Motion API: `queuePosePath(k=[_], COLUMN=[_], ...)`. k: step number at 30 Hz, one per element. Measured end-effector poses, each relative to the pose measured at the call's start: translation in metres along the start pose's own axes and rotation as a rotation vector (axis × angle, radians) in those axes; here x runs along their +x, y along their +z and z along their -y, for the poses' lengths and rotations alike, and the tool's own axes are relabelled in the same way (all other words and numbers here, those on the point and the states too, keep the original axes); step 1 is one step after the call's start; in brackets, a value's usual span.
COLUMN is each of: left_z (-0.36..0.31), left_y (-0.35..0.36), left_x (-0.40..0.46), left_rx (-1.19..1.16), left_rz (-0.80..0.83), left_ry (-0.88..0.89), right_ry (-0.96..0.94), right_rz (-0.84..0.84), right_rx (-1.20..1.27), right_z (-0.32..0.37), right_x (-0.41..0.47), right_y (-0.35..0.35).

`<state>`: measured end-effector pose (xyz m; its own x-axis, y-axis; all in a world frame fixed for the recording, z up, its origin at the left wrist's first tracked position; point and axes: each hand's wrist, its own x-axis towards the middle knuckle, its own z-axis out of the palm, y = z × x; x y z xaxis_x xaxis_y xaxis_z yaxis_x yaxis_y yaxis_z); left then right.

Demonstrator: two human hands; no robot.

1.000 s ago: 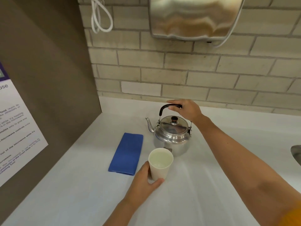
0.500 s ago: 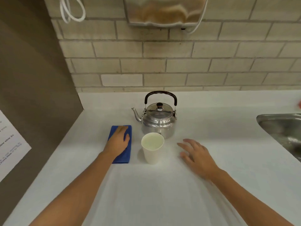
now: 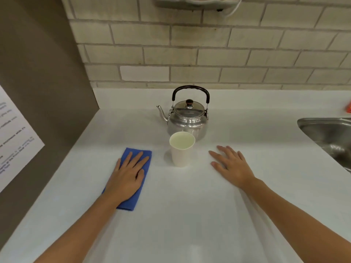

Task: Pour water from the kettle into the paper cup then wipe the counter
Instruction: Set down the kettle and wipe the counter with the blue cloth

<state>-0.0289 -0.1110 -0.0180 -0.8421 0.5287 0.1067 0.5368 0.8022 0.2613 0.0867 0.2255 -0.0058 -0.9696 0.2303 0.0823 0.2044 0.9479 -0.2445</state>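
Hands have both left their earlier holds: the left hand [image 3: 127, 175], off the paper cup [image 3: 182, 151], now lies flat on the folded blue cloth [image 3: 131, 179], fingers [image 3: 140, 162] spread wide; the right hand [image 3: 230, 165], off the kettle [image 3: 187, 117] handle, rests palm down on the white counter [image 3: 190, 215], fingers loosely splayed, holding nothing. One cup stands between the two hands, one steel kettle just behind it, one cloth. One sink [image 3: 330, 137] lies right of the right fingers.
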Motion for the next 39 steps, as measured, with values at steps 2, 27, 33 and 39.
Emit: queuePosePath(k=[2,27,33,39], left_z=[0.015,-0.327,-0.311,-0.287], left_y=[-0.011,0.075,0.085,0.077], left_x=[-0.008,-0.019,-0.018,0.044], left_rx=[0.018,0.053,0.021,0.07], left_rz=[0.026,-0.074,-0.073,-0.054], left_ry=[-0.121,-0.475,-0.303,-0.393], right_ry=[-0.001,-0.062,-0.089,-0.057], right_rz=[0.014,0.137,0.136,0.145], right_rx=[0.002,-0.013,0.017,0.04], right_z=[-0.001,-0.115,-0.126,-0.138], right_x=[-0.001,-0.018,-0.013,-0.015], right_y=[-0.001,-0.04,-0.044,-0.053])
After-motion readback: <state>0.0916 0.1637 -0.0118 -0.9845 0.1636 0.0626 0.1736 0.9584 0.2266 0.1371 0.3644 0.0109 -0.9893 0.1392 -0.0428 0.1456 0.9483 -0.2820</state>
